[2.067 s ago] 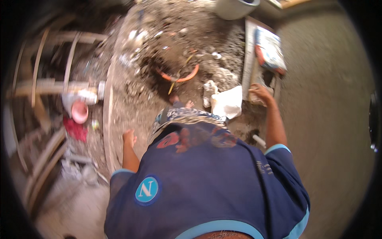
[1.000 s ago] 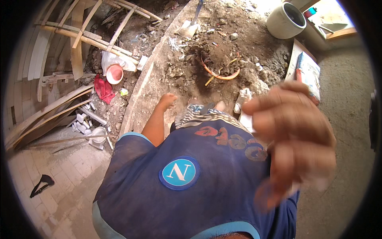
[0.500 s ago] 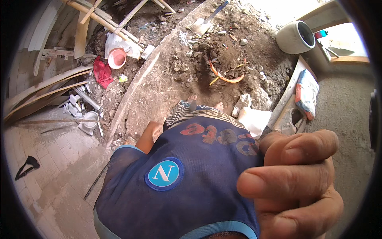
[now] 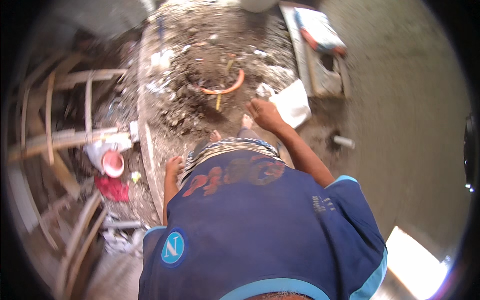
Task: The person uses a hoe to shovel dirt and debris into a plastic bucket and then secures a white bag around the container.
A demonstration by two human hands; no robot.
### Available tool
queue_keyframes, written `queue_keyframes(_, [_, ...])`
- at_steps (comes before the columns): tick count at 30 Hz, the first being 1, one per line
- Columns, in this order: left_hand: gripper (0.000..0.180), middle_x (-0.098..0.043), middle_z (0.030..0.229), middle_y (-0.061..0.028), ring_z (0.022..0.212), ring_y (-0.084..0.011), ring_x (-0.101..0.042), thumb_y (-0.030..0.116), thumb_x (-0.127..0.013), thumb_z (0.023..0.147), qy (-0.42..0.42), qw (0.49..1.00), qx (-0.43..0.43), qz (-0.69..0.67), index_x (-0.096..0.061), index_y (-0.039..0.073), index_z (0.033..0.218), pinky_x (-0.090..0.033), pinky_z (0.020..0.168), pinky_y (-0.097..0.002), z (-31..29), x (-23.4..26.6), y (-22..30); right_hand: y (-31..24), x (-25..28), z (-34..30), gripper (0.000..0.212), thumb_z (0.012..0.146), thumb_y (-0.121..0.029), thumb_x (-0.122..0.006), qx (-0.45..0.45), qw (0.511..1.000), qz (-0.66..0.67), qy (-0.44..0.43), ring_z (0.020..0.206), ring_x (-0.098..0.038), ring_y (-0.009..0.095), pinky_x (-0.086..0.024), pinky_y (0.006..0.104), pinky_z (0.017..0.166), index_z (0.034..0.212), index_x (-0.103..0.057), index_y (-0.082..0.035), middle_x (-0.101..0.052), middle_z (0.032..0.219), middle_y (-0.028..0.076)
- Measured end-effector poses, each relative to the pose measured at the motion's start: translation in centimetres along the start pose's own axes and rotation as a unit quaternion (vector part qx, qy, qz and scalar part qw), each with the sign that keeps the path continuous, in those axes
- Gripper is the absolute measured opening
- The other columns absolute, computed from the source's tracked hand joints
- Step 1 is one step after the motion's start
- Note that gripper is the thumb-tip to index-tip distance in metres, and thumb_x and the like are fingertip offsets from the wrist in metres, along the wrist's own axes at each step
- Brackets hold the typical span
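My right hand (image 4: 265, 114) is out in front of my body, its fingers curled in. It is a little blurred, and I see nothing in it. In the picture it lies beside a white sack (image 4: 291, 105) on the ground, and it does not appear to touch it. My left hand (image 4: 174, 165) hangs low at my left side, near a raised concrete edge (image 4: 148, 145). Its fingers are too small and smeared to read. Farther forward, an orange curved pipe or hose (image 4: 235, 85) sticks out of the dug soil.
Wooden framing (image 4: 65, 137) stands at left, with a pink bucket (image 4: 113, 164) and red cloth (image 4: 112, 188) near it. A shovel (image 4: 161, 59) lies ahead on rubble. At right are a filled bag (image 4: 320, 31), a short white pipe (image 4: 344, 142) and a grey wall (image 4: 400, 100).
My right hand has dropped from close in front of the view down toward the ground ahead. The view has swung to the right, and my left hand now shows more fully.
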State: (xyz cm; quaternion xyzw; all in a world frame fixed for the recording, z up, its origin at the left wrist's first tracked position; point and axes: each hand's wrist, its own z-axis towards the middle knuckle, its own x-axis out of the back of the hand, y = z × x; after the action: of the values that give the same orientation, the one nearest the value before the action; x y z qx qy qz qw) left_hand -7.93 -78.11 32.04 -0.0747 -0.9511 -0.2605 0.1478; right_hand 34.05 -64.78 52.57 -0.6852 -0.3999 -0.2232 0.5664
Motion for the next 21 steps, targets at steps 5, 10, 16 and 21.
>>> queue_keyframes(5, [0.045,-0.061,0.115,-0.0095,0.078,-0.0220,-0.064,0.031,-0.060,0.088,-0.074,0.996,0.032,0.048,-0.050,0.010,0.127,-0.052,0.062,-0.0329,3.0,3.1,3.3,14.7,-9.5,-10.9,0.026,0.079,-0.020,-0.056,-0.209,0.968,-0.066,-0.124,0.089,-0.061,0.042,-0.047,0.0497,0.076,0.092,-0.057,0.003,-0.063,0.089,0.027])
queue_keyframes(10, [0.036,-0.064,0.099,-0.0076,0.076,-0.0205,-0.060,0.026,-0.062,0.085,-0.127,0.972,0.073,0.185,-0.057,0.010,0.117,-0.046,0.056,-0.0328,6.3,6.0,1.1,20.9,-17.1,-22.8,0.020,0.072,-0.013,-0.059,-0.401,0.902,0.004,-0.163,0.073,-0.068,0.036,-0.053,0.0448,0.064,0.076,-0.066,0.006,-0.065,0.076,0.027])
queue_keyframes(16, [0.039,-0.063,0.101,-0.0090,0.073,-0.0202,-0.059,0.026,-0.062,0.085,-0.125,0.964,-0.002,0.234,-0.056,0.008,0.119,-0.043,0.051,-0.0323,15.7,13.4,-2.3,17.2,-21.0,-24.0,0.025,0.078,-0.006,-0.049,-0.528,0.816,0.183,-0.151,0.067,-0.069,0.033,-0.055,0.0406,0.053,0.082,-0.064,0.014,-0.066,0.087,0.027])
queue_keyframes(21, [0.046,-0.060,0.114,-0.0112,0.077,-0.0226,-0.064,0.027,-0.061,0.086,-0.117,0.979,-0.017,0.166,-0.052,0.006,0.125,-0.050,0.059,-0.0344,6.1,3.6,8.2,17.6,-19.3,-22.2,0.025,0.076,-0.016,-0.060,-0.454,0.868,0.137,-0.150,0.062,-0.068,0.030,-0.053,0.0405,0.054,0.078,-0.065,0.009,-0.065,0.074,0.024])
